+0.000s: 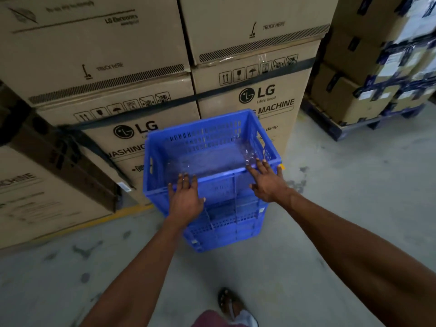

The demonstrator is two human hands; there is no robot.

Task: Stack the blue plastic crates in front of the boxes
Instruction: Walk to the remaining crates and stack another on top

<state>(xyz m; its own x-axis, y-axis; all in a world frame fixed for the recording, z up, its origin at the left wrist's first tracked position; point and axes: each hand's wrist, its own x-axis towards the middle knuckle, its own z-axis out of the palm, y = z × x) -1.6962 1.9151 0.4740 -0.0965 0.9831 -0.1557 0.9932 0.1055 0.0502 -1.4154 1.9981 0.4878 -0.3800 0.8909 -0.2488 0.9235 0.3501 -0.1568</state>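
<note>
Fingers of left hand (186,197) and right hand (267,182) lie straight and flat on near rim of top blue slotted plastic crate (212,149), stacked on floor before brown cardboard boxes (245,95); likely light, stiff, best gripped by side handle slots.
</note>
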